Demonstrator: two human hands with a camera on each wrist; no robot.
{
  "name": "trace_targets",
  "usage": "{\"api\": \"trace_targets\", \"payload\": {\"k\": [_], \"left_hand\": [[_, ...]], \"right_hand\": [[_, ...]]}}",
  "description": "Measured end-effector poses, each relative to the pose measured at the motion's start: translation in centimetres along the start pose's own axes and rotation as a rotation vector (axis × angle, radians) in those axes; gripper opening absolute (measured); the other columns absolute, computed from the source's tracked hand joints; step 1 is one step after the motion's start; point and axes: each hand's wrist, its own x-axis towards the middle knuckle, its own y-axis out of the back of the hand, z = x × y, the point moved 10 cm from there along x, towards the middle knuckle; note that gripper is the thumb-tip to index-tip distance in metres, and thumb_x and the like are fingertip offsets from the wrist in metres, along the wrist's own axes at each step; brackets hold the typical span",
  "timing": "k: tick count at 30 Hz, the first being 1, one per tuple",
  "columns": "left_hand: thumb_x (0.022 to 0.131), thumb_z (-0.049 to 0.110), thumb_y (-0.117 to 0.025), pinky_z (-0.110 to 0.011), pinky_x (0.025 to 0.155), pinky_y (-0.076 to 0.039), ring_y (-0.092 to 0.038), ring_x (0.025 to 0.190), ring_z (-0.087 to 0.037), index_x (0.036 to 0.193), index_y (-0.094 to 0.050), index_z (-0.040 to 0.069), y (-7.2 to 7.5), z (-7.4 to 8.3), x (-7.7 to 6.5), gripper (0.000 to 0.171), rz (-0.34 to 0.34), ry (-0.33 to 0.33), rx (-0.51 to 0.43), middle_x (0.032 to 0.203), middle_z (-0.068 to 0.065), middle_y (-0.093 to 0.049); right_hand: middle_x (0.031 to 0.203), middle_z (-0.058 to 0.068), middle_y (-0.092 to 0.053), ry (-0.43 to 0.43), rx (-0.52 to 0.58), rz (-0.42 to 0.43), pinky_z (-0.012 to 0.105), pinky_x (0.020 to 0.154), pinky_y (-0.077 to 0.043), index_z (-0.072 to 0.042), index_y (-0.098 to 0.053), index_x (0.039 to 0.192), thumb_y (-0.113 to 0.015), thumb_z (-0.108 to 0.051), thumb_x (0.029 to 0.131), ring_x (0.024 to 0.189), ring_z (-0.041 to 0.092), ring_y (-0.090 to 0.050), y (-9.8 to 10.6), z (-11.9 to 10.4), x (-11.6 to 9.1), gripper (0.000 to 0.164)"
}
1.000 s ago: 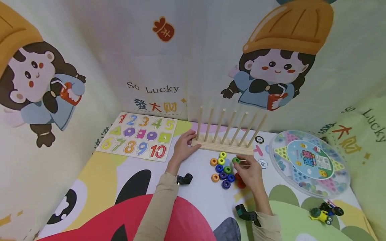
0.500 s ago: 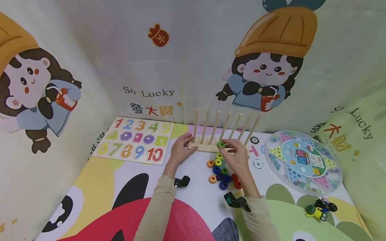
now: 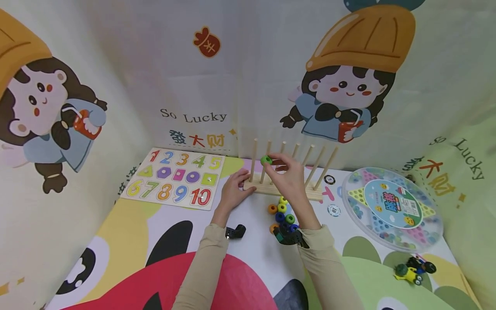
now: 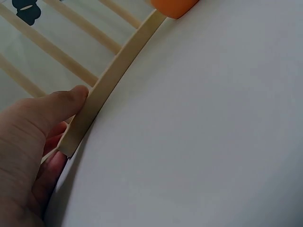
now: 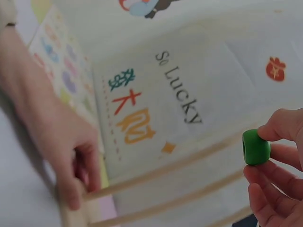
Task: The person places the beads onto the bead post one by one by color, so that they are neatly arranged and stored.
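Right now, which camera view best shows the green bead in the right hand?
The right wrist view: the green bead looks largest, its hole partly visible, pinched by the right hand. The head view shows it small, near the pegs; the left wrist view misses it.

We read "So Lucky" [image 3: 193, 116] above 發大财 [image 3: 197, 139] on the back curtain [image 3: 252, 92]; the same wording, skewed, stood on the right-hand curtain [image 3: 466, 137]. On the puzzle board [image 3: 172, 175] we logged numerals 1–5 along the top, 6–10 along the bottom. The round box's label [image 3: 393, 203] carried lettering too small for us to read surely.
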Motion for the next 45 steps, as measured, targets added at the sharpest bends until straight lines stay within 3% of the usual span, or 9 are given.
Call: {"api": "trace_targets", "payload": {"k": [9, 19, 37, 45], "left_hand": [[0.082, 0.03, -0.081, -0.046, 0.109, -0.038, -0.045, 0.134, -0.031, 0.126, -0.065, -0.002, 0.2, 0.1, 0.1, 0.056, 0.008, -0.02, -0.014, 0.138, -0.014, -0.057], [0.083, 0.03, -0.081, -0.044, 0.107, -0.041, -0.046, 0.133, -0.028, 0.127, -0.064, -0.002, 0.0, 0.0, 0.1, 0.057, -0.013, 0.019, -0.021, 0.14, -0.012, -0.055], [0.083, 0.03, -0.081, -0.044, 0.11, -0.038, -0.045, 0.134, -0.028, 0.128, -0.064, -0.002, -0.1, -0.1, 0.1, 0.058, -0.022, 0.026, -0.014, 0.14, -0.012, -0.055], [0.082, 0.028, -0.082, -0.045, 0.11, -0.038, -0.045, 0.133, -0.029, 0.128, -0.063, -0.003, 0.0, 0.0, 0.2, 0.059, -0.014, 0.028, -0.011, 0.141, -0.012, -0.055]], "right_hand": [[0.101, 0.016, -0.068, 0.084, -0.031, 0.038, 0.04, 0.068, -0.059, 0.003, -0.072, 0.107, -0.072, -0.005, 0.086, 0.087, 0.028, -0.069, -0.8, -3.1, 2.8, 0.022], [0.096, 0.019, -0.071, 0.253, -0.244, 0.12, 0.039, 0.061, -0.058, 0.006, -0.071, 0.103, -0.071, -0.004, 0.086, 0.081, 0.03, -0.07, -1.0, -6.0, 4.5, 0.02], [0.1, 0.017, -0.071, 0.174, -0.413, 0.03, 0.04, 0.066, -0.053, 0.001, -0.074, 0.103, -0.071, -0.012, 0.089, 0.084, 0.028, -0.066, -2.1, -5.2, 5.6, 0.019], [0.098, 0.017, -0.071, 0.232, -0.334, 0.053, 0.04, 0.067, -0.055, 0.003, -0.073, 0.101, -0.069, -0.007, 0.088, 0.084, 0.029, -0.067, -0.8, -5.9, 4.8, 0.016]]}}
